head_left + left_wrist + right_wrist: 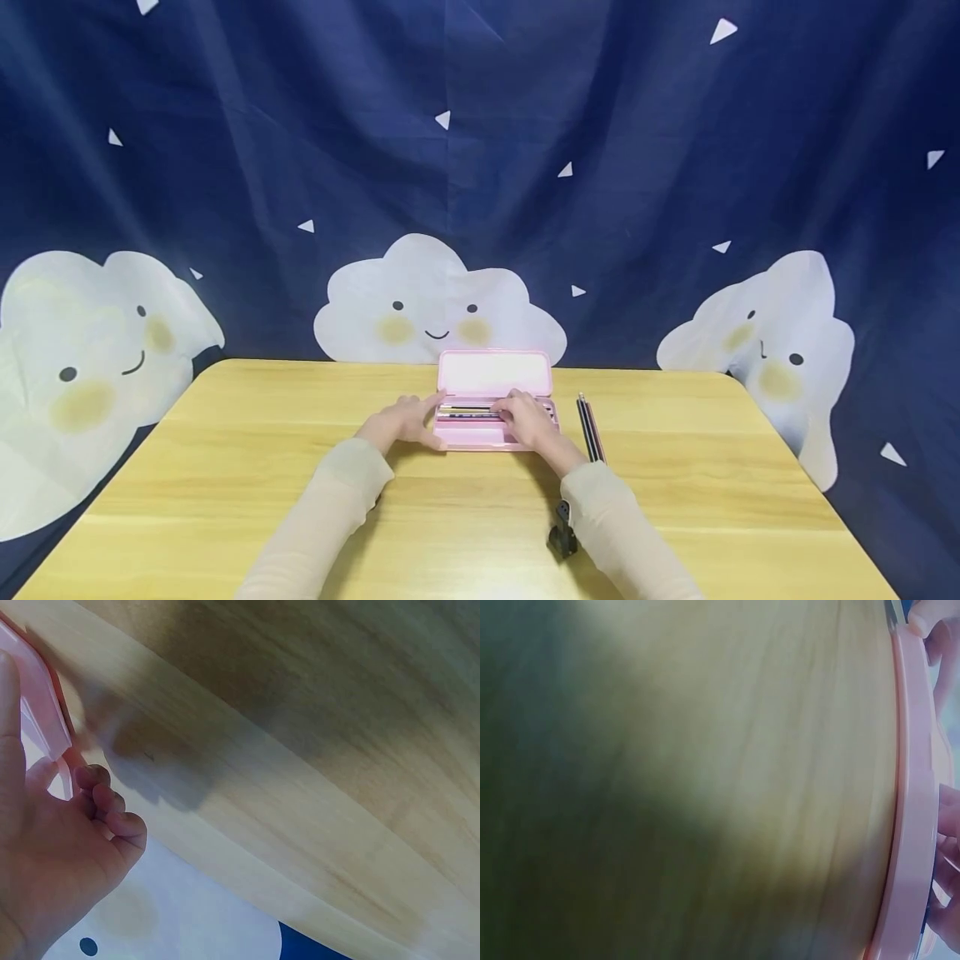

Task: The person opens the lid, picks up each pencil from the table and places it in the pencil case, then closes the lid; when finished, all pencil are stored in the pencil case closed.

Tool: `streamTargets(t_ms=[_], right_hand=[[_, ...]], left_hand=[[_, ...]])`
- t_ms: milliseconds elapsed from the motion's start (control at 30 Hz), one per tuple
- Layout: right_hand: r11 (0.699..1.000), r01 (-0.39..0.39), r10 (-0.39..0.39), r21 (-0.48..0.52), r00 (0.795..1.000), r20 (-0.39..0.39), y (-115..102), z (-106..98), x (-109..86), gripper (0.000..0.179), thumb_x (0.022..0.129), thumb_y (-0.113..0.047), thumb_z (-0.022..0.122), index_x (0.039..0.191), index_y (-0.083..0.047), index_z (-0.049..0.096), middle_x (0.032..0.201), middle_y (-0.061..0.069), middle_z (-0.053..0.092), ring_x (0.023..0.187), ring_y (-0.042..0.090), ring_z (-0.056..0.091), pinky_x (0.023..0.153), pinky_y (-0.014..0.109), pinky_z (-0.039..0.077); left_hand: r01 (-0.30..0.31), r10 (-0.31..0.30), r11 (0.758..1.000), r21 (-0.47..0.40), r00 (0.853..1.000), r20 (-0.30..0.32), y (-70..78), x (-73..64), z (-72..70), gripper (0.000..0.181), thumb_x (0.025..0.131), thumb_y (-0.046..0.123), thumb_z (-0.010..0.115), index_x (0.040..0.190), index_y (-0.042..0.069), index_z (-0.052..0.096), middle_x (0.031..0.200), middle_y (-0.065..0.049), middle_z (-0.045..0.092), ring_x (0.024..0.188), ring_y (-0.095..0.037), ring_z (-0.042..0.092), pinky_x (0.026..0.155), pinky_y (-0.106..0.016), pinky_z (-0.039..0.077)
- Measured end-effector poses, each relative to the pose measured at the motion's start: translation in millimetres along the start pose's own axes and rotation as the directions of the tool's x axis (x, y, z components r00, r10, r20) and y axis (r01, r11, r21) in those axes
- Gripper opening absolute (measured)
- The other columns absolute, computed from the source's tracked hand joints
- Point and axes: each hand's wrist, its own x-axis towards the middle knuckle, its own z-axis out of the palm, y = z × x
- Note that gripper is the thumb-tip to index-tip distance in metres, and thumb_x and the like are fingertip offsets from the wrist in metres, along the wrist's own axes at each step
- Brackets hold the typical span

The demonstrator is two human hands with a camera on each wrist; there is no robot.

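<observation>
Only overhead: loose pencils [590,428] beside case [495,372].

Wooden table [225,467]; cloud-print backdrop [600,125]; black clamp [562,533].

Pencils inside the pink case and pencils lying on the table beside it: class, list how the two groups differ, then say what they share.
1. The pencils in the case lie crosswise, left to right; the loose pencils point away from the person.
2. The pencils in the case sit in the open pink case; the loose pencils rest on the bare table.
3. The right hand touches the pencils in the case; no hand touches the loose pencils.
Both groups lie flat.
</observation>
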Motion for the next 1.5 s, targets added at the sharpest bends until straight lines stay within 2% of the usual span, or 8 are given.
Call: streamTargets(t_ms=[167,267,533,767,867,1133,1367,1500], right_hand=[[1.0,0.026,-0.026,0.002,1.0,-0.015,2,0,-1.3,0.021,0.082,-0.001,0.06,0.096,-0.012,0.071,0.08,0.002,0.056,0.075,0.02,0.052,0.066,0.033,0.045],[0.999,0.014,-0.013,0.034,1.0,-0.02,2,-2,-1.8,0.02,0.083,-0.001,0.059,0.096,-0.012,0.071,0.081,0.003,0.056,0.077,0.021,0.052,0.067,0.035,0.045],[0.985,-0.044,0.062,0.169,0.993,-0.105,9,-10,-6.0,0.018,0.083,-0.001,0.06,0.097,-0.007,0.07,0.082,0.004,0.058,0.076,0.018,0.052,0.07,0.034,0.046],[0.946,-0.106,0.153,0.308,0.979,-0.134,21,-28,-16.6,0.019,0.085,-0.001,0.059,0.102,-0.003,0.067,0.085,0.005,0.058,0.074,0.016,0.051,0.067,0.03,0.044],[0.94,-0.112,0.166,0.323,0.976,-0.143,28,-35,-23.7,0.019,0.085,-0.002,0.059,0.102,-0.002,0.066,0.084,0.006,0.058,0.073,0.016,0.051,0.065,0.028,0.044],[0.928,-0.065,0.14,0.366,0.973,-0.182,50,-44,-41.2,0.019,0.084,0.0,0.058,0.101,0.004,0.065,0.08,0.009,0.058,0.072,0.017,0.05,0.065,0.028,0.043],[0.925,-0.052,0.136,0.377,0.971,-0.199,67,-53,-57.6,0.023,0.083,0.001,0.059,0.104,0.007,0.063,0.079,0.008,0.057,0.071,0.015,0.048,0.064,0.026,0.043],[0.922,-0.075,0.156,0.379,0.969,-0.19,77,-60,-69.3,0.023,0.083,0.001,0.06,0.104,0.009,0.062,0.081,0.01,0.06,0.072,0.018,0.053,0.063,0.025,0.044]], left_hand=[[0.002,-0.002,1.0,0.018,1.0,0.002,1.9,1.3,0.1,0.1,0.066,0.051,0.075,0.146,0.023,0.021,0.14,-0.028,0.031,0.129,-0.041,0.027,0.098,-0.06,0.031],[0.002,-0.002,1.0,0.025,1.0,0.001,1.7,3.0,0.4,0.101,0.066,0.052,0.075,0.146,0.023,0.021,0.139,-0.028,0.032,0.128,-0.041,0.029,0.096,-0.06,0.033],[-0.006,0.006,1.0,0.024,1.0,0.008,0.4,3.2,-0.8,0.102,0.066,0.051,0.075,0.146,0.02,0.021,0.138,-0.029,0.032,0.128,-0.041,0.029,0.098,-0.059,0.031],[-0.014,0.013,0.999,0.031,1.0,0.003,1.7,0.7,-2.4,0.101,0.066,0.05,0.075,0.146,0.019,0.022,0.137,-0.031,0.033,0.126,-0.042,0.03,0.097,-0.06,0.032],[-0.013,0.013,0.999,0.033,1.0,0.006,2.2,0.6,-2.2,0.101,0.066,0.05,0.075,0.146,0.018,0.022,0.137,-0.031,0.033,0.126,-0.043,0.03,0.097,-0.06,0.032],[0.003,-0.004,1.0,0.027,1.0,0.011,3.9,1.4,-2.6,0.101,0.066,0.05,0.075,0.146,0.021,0.021,0.138,-0.03,0.032,0.127,-0.042,0.03,0.097,-0.06,0.032],[-0.012,0.011,0.999,0.031,1.0,0.011,3.1,2.0,-2.8,0.1,0.067,0.049,0.075,0.146,0.02,0.02,0.137,-0.031,0.033,0.126,-0.043,0.031,0.097,-0.061,0.032],[-0.001,0.001,1.0,0.021,1.0,0.018,4.3,1.6,-3.6,0.1,0.068,0.049,0.074,0.147,0.021,0.019,0.139,-0.031,0.029,0.129,-0.043,0.027,0.097,-0.062,0.03]])
